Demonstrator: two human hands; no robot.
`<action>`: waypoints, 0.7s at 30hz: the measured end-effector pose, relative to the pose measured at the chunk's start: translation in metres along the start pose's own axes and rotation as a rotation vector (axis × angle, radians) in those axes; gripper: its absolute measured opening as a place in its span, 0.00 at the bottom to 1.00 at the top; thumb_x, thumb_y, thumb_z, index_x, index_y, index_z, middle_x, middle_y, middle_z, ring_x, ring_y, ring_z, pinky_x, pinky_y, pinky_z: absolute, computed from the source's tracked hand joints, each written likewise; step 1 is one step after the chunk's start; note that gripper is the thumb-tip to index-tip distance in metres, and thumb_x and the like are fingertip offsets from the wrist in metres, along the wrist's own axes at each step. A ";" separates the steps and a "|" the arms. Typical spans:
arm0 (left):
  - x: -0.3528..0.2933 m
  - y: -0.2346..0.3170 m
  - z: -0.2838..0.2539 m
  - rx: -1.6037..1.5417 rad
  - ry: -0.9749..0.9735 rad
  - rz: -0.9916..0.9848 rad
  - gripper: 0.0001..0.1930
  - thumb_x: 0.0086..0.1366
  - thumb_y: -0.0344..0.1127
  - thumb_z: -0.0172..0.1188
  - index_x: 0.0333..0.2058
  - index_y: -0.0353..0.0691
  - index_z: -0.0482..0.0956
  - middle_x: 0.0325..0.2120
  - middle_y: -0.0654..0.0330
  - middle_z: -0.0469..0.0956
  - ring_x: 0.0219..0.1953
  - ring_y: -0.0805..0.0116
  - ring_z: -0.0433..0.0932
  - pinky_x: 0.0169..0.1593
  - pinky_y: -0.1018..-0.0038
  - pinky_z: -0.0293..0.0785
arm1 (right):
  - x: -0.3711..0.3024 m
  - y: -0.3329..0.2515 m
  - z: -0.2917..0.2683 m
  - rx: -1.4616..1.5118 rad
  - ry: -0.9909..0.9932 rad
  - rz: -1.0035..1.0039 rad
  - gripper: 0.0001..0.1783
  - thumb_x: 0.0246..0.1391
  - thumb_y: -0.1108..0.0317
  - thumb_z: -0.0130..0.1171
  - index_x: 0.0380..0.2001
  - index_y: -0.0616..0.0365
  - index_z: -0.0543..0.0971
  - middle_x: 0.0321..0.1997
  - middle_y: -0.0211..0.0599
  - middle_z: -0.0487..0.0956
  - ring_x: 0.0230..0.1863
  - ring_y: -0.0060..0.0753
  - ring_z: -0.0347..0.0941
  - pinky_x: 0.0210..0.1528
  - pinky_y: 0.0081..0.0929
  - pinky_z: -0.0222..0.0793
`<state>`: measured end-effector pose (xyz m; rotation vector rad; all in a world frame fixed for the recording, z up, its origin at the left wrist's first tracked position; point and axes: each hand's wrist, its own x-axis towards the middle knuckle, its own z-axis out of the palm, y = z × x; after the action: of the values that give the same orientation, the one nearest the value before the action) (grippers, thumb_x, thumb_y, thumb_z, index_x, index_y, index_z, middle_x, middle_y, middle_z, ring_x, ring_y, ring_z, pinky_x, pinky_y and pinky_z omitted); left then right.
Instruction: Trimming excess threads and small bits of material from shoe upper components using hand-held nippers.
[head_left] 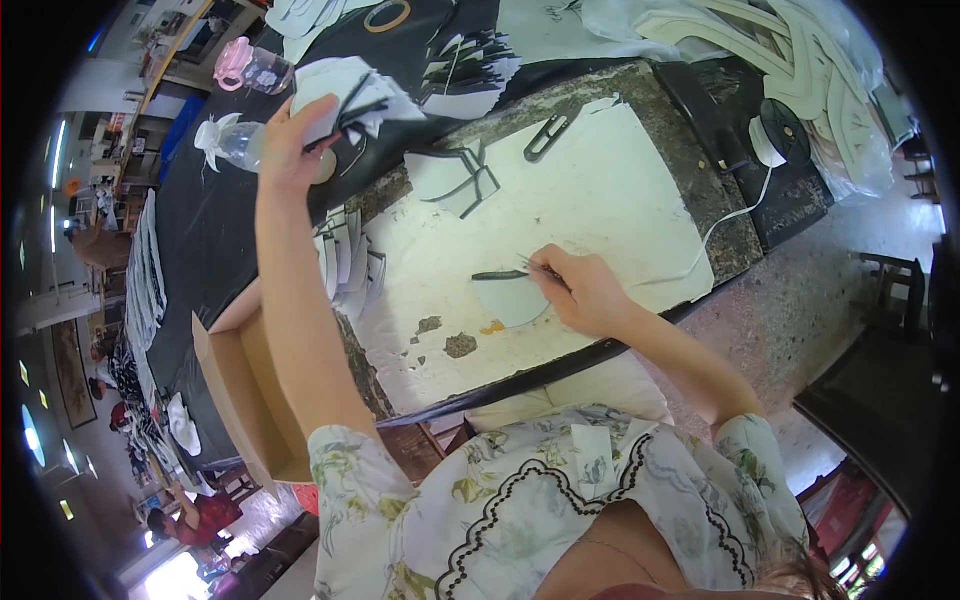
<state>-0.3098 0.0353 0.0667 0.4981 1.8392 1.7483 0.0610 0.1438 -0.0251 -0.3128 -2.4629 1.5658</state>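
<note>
My left hand (297, 148) is raised over the far left of the work board, closed round the edge of a fanned stack of white cut pieces (340, 88) with black strips. At the middle of the board, my right hand (588, 292) pinches a thin pointed tool, possibly tweezers (526, 261). Beside those fingertips lies a pale rounded piece (508, 303), a black strip (498, 275) along its far edge. Farther back, another white piece with black strips (455, 180) rests on the board. Near my left forearm sit several layered pale pieces (350, 262).
The white-topped board (600, 200) has worn patches. On it lies a black slotted tool (549, 137). A spool (777, 135) of white tape stands right; a clear bottle (240, 145) and pink-lidded jar (255, 68) stand left. An open cardboard box (255, 385) is by my left arm.
</note>
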 end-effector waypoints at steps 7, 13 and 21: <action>-0.056 -0.046 0.101 0.757 -0.812 -0.157 0.27 0.49 0.39 0.72 0.47 0.34 0.77 0.38 0.59 0.81 0.42 0.68 0.78 0.47 0.74 0.73 | 0.000 0.001 -0.006 0.659 0.252 0.147 0.05 0.65 0.71 0.53 0.39 0.60 0.76 0.20 0.18 0.67 0.21 0.10 0.59 0.23 0.15 0.53; -0.136 -0.044 0.107 1.117 -0.296 0.805 0.23 0.51 0.37 0.70 0.47 0.41 0.78 0.45 0.55 0.78 0.49 0.52 0.76 0.52 0.61 0.74 | -0.014 0.011 -0.026 0.688 0.332 0.258 0.05 0.62 0.70 0.58 0.35 0.61 0.78 0.22 0.14 0.67 0.24 0.05 0.56 0.24 0.12 0.50; -0.306 -0.115 0.136 1.112 -0.251 0.636 0.28 0.54 0.41 0.69 0.51 0.34 0.76 0.54 0.49 0.73 0.57 0.46 0.71 0.57 0.55 0.70 | 0.004 -0.012 -0.019 0.376 -0.011 0.223 0.09 0.54 0.67 0.61 0.29 0.62 0.79 0.21 0.21 0.71 0.24 0.14 0.62 0.29 0.20 0.61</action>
<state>0.0250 -0.0543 -0.0072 1.7719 2.4758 0.6934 0.0616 0.1558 -0.0059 -0.5261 -2.1369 2.0787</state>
